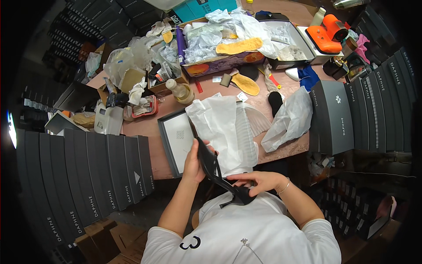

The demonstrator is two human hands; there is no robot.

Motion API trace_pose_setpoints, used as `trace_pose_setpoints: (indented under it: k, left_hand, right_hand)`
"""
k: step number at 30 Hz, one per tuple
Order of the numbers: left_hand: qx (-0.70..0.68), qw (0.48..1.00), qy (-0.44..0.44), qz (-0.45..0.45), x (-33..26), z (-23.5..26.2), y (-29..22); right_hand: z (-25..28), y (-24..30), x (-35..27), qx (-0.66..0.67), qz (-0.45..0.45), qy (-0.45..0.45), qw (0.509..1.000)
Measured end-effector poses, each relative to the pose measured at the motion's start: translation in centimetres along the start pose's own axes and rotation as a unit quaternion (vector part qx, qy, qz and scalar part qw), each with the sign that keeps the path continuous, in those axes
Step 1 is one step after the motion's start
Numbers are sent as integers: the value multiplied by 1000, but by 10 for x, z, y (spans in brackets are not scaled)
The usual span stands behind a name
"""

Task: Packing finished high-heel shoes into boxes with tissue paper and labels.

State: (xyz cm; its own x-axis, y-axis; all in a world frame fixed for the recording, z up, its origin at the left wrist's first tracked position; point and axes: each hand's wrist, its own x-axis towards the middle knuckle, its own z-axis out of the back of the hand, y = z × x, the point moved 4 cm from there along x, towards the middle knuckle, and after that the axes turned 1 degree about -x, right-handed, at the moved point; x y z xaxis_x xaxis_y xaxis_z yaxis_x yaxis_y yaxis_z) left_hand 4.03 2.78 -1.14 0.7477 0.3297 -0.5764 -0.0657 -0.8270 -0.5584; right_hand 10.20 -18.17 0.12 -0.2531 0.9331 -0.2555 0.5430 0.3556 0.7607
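The black heeled shoe [205,156] is held between the table [303,146] and the white shirt [246,233], its long axis slanting from far left to near right; the front end points away, toward the grey box [164,136] (the slim heel juts leftward). The left hand [194,165] grips the front part, the right hand [263,181] the heel end. White paper [211,115] lies beyond.

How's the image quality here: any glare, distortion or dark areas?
Head view: fisheye curvature bows the dark grey boxes at left; corners fall to black; a white patch at the left edge looks blown out; the black shoe, left hand and right hand look fairly sharp.
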Motion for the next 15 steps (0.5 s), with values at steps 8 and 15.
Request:
trace_pose_setpoints:
  k: [8, 15]
  left_hand:
    - [568, 819, -40, -76, 104, -6, -130]
    - [407, 874, 225, -142, 37, -111, -161]
  right_hand:
    - [14, 17, -45, 101, 196, -173, 960]
    - [38, 12, -65, 379, 390, -43, 838]
